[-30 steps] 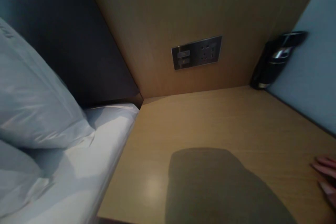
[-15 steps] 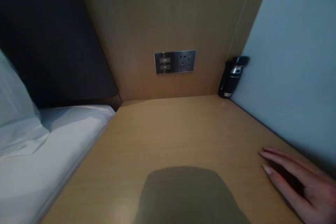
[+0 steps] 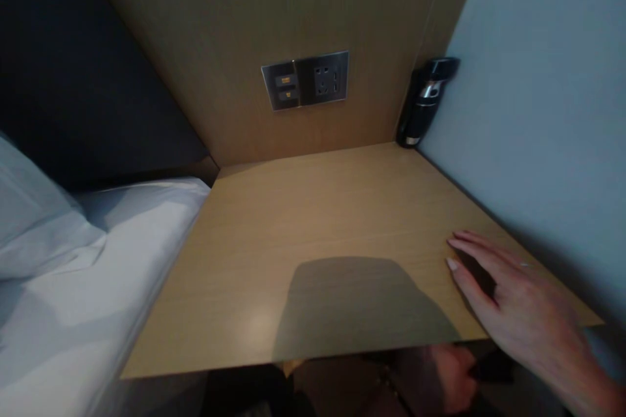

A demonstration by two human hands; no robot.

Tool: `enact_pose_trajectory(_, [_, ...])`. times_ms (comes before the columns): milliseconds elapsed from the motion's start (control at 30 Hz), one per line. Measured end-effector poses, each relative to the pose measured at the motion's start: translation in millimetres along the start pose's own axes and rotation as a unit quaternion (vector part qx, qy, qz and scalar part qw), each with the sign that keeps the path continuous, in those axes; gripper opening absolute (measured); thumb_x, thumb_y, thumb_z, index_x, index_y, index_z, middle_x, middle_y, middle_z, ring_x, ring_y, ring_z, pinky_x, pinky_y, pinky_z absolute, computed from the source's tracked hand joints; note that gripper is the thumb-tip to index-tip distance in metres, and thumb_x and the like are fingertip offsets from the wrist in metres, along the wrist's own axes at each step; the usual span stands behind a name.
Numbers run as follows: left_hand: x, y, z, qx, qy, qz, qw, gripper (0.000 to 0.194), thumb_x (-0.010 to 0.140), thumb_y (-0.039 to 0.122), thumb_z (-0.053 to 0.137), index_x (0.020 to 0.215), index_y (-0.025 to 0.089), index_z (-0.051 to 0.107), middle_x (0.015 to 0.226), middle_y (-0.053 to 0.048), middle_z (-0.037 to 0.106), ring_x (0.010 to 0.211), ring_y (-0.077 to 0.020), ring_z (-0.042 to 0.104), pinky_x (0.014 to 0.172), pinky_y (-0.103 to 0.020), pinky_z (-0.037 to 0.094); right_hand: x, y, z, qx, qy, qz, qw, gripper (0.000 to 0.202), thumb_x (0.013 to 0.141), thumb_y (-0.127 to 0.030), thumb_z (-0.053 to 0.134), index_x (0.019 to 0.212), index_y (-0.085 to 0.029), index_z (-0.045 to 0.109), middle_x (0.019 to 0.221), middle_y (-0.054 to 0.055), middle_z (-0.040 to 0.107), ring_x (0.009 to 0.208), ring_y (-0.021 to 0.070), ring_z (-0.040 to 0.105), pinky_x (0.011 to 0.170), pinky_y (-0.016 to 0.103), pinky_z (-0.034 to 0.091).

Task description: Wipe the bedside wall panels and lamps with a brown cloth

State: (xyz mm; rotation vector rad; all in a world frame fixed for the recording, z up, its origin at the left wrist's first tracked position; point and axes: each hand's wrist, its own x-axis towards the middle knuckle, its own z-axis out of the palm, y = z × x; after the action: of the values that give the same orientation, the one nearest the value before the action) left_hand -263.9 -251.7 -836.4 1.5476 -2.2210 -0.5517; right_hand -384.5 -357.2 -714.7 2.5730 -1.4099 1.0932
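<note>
My right hand (image 3: 513,293) rests on the right side of a light wooden tabletop (image 3: 303,208), close to the pale blue wall. Its fingers are stretched out with the thumb apart, and it holds nothing. A ring shows on one finger. Beneath the tabletop's front edge, in shadow, is my left hand (image 3: 440,378), with a dark band near the wrist. It is blurred and its fingers are not clear, so what it may hold cannot be made out.
A black flashlight (image 3: 425,104) is mounted in the far right corner. A switch and socket panel (image 3: 307,81) sits on the wooden back wall. At left are a white bed (image 3: 141,228), a pillow (image 3: 39,221) and a dark headboard (image 3: 98,91). The pale wall (image 3: 548,111) bounds the right.
The view has tilted down and drawn back, so the tabletop's front edge now shows. My left hand has come into view below it. My right hand stays on the tabletop.
</note>
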Motion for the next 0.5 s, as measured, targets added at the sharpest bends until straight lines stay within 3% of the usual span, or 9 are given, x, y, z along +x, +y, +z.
enact_pose_trajectory(67, [-24.2, -4.1, -11.2, 0.019, -0.004, -0.042, 0.999, 0.04, 0.094, 0.037, 0.05, 0.134, 0.032, 0.052, 0.136, -0.009, 0.051, 0.118, -0.0219, 0.053, 0.102, -0.045, 0.045, -0.3, -0.3, -1.2, 0.004, -0.014, -0.003, 1.0, 0.049, 0.102, -0.05, 0.031, 0.118, -0.013, 0.058, 0.126, 0.007, 0.057, 0.116, 0.0242, 0.054, 0.101, 0.044, 0.045])
enact_pose_trajectory(167, [-79.4, -25.9, -46.7, 0.064, 0.005, -0.143, 0.988, 0.049, 0.09, 0.023, 0.052, 0.136, 0.037, 0.051, 0.131, -0.006, 0.057, 0.119, -0.0249, 0.053, 0.103, -0.044, 0.045, 3.2, -3.9, -4.5, 0.028, -0.042, 0.004, 0.999, 0.052, 0.102, -0.048, 0.03, 0.12, -0.007, 0.058, 0.129, 0.012, 0.055, 0.121, 0.0274, 0.05, 0.106, 0.045, 0.039])
enact_pose_trajectory(267, [-143.0, -52.4, -94.4, 0.117, 0.024, -0.243, 0.963, 0.048, 0.086, 0.013, 0.046, 0.13, 0.027, 0.059, 0.122, -0.009, 0.063, 0.114, -0.0275, 0.056, 0.101, -0.046, 0.045, 7.5, -11.7, -18.0, 0.079, -0.011, -0.001, 0.997, 0.042, 0.102, -0.039, 0.036, 0.117, -0.008, 0.059, 0.125, 0.013, 0.057, 0.115, 0.0253, 0.055, 0.104, 0.038, 0.04])
enact_pose_trajectory(333, [-176.0, -64.4, -120.7, 0.19, 0.048, -0.312, 0.93, 0.045, 0.083, 0.009, 0.045, 0.121, 0.021, 0.065, 0.115, -0.01, 0.066, 0.109, -0.0273, 0.058, 0.101, -0.047, 0.044, -0.2, -17.2, -36.5, 0.102, 0.017, -0.008, 0.995, 0.034, 0.101, -0.033, 0.04, 0.119, -0.009, 0.058, 0.123, 0.01, 0.058, 0.111, 0.0211, 0.057, 0.103, 0.03, 0.04])
enact_pose_trajectory(433, [-193.1, -67.9, -140.2, 0.292, 0.075, -0.379, 0.875, 0.041, 0.082, 0.006, 0.044, 0.113, 0.015, 0.069, 0.112, -0.01, 0.067, 0.111, -0.0274, 0.057, 0.107, -0.046, 0.04, -49.1, -24.9, -76.1, 0.115, -0.014, 0.029, 0.993, 0.034, 0.1, -0.033, 0.042, 0.127, -0.015, 0.053, 0.123, 0.006, 0.06, 0.11, 0.0176, 0.059, 0.102, 0.025, 0.043])
enact_pose_trajectory(500, [-180.0, -59.1, -140.0, 0.29, 0.054, -0.413, 0.861, 0.042, 0.083, 0.004, 0.041, 0.115, 0.01, 0.068, 0.117, -0.013, 0.065, 0.117, -0.0287, 0.053, 0.11, -0.045, 0.036, -105.2, -33.1, -107.2, 0.131, -0.091, 0.105, 0.982, 0.034, 0.097, -0.039, 0.046, 0.124, -0.022, 0.057, 0.115, 0.003, 0.064, 0.098, 0.0176, 0.064, 0.083, 0.022, 0.055])
